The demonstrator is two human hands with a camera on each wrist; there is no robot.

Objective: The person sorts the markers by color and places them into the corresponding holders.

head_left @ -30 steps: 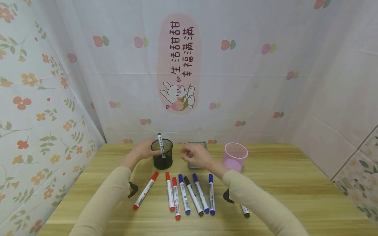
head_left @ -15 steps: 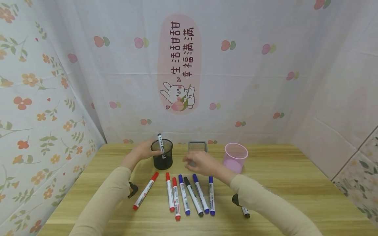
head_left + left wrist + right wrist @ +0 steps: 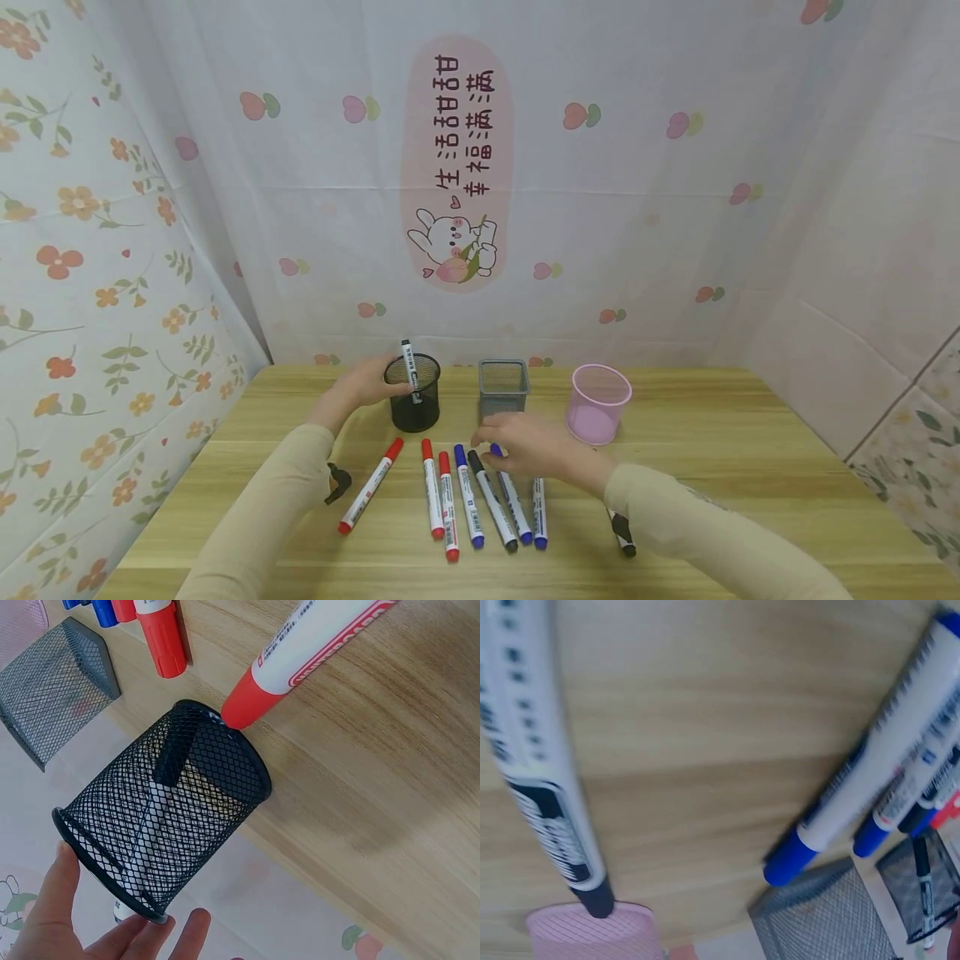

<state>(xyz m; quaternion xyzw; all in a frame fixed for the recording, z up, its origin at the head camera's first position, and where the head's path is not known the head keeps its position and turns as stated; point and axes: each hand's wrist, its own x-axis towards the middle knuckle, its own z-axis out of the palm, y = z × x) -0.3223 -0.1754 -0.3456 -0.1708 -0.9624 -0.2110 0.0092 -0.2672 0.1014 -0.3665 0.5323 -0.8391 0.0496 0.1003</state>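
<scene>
My left hand (image 3: 363, 382) holds the rim of a round black mesh pen cup (image 3: 416, 414), its thumb and fingers at the rim in the left wrist view. Inside the cup leans a whiteboard marker (image 3: 410, 367) with a black end pointing up. My right hand (image 3: 532, 442) hovers with bent fingers and a visible gap, over the upper ends of the blue markers, holding nothing that I can see. Below it lie a black-capped marker (image 3: 492, 502), a blue marker (image 3: 513, 506) and another blue marker (image 3: 540, 521), whose top my hand hides.
A grey square mesh holder (image 3: 503, 377) stands behind my right hand, a pink mesh cup (image 3: 599, 408) to its right. Several red and blue markers, one a slanted red marker (image 3: 371, 486), lie further left. Another black marker (image 3: 624, 537) lies partly under my right wrist.
My right hand has moved from beside the black cup, past the grey holder, nearer and to the right over the markers. My left hand and the cup have stayed put.
</scene>
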